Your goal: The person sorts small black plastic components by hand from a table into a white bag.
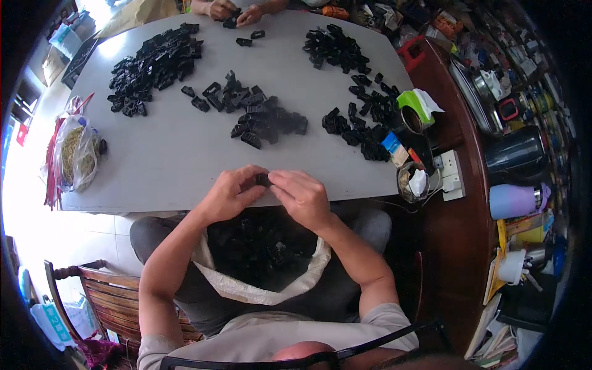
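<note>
At the near edge of the pale table (148,166), my left hand (231,192) and my right hand (302,196) meet around a small black plastic part (263,180). Fingers of both hands are closed on it and cover most of it. Below them, an open white woven sack (246,295) sits between my legs, filled with more black parts (265,250). Beyond my hands lies a loose heap of black plastic parts (265,117) on the tabletop.
Larger black heaps lie at far left (157,65) and far right (336,49). Across the table a co-worker's hands (237,12) hold a black part. A clear bag (77,157) stands at left; a tissue pack (419,106), a cup (413,182) and a power strip (452,176) at right.
</note>
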A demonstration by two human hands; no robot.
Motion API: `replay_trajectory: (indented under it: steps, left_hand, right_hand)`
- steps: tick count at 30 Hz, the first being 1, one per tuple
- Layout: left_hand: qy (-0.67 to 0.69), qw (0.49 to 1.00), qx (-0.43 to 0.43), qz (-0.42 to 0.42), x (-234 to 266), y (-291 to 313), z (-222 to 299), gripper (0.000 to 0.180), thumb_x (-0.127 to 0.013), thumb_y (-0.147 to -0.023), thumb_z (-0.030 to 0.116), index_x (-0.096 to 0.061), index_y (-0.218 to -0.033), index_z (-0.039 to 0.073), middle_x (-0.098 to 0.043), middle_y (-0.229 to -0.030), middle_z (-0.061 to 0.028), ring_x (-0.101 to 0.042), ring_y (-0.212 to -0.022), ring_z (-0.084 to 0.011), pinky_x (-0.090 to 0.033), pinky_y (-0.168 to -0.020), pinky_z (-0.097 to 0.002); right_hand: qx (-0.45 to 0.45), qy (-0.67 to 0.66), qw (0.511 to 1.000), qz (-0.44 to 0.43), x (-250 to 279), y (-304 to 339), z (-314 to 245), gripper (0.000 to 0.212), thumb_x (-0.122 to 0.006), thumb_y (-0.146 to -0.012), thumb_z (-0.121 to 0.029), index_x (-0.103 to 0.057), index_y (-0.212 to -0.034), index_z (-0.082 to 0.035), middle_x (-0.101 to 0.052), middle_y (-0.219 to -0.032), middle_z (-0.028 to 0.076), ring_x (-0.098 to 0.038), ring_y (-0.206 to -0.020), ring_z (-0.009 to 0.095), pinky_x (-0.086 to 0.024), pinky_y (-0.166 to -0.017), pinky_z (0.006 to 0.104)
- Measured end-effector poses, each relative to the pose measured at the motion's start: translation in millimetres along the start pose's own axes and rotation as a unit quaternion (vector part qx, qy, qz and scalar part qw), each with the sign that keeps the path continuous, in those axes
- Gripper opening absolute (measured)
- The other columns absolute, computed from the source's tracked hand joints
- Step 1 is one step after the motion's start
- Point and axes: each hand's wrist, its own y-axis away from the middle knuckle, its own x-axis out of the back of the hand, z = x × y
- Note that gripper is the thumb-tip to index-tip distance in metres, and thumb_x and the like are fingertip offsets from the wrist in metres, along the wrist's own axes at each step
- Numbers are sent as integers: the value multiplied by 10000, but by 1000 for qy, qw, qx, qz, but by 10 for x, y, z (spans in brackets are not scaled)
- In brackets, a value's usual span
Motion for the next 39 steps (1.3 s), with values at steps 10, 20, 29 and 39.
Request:
replay_trajectory:
  steps: [10,20,29,39]
  left_hand:
    - [150,986,68,0,-50,11,-96,309,-711,-1007,106,-680,-1280,-34,-735,-962,-63,-652,-877,-110,-565,-809,-313]
    - [142,990,15,-23,-67,-15,-85,280,-706,-1005,61,-682,-1267,-35,-754,-1036,-61,-664,-918,-111,-567,-839,-315]
    - [-61,998,14,-9,155,-100,-15,390,-757,-962,157,-659,-1325,50,-729,-1070,-136,-713,-853,-197,-587,-794,-358]
    - [-387,902,-90,167,102,-372,-140,337,-691,-967,168,-651,-1299,121,-581,-1308,-149,-718,-933,-380,-598,-755,-495]
  right_hand:
    - [-7,15,1000,25,-112,69,-88,287,-798,-906,-73,-753,-1180,-2,-778,-1114,174,-768,-985,321,-624,-842,392]
    - [-233,-150,955,-105,81,-4,-22,281,-694,-1018,-215,-719,-1186,8,-766,-1036,230,-769,-899,353,-587,-778,424]
    - [-250,-169,925,-232,303,-22,100,243,-744,-982,-233,-768,-1075,-9,-777,-913,173,-749,-825,245,-577,-757,389]
    - [-217,203,952,70,379,-179,802,280,-718,-972,-262,-763,-1188,-90,-737,-1139,148,-735,-993,347,-595,-827,469]
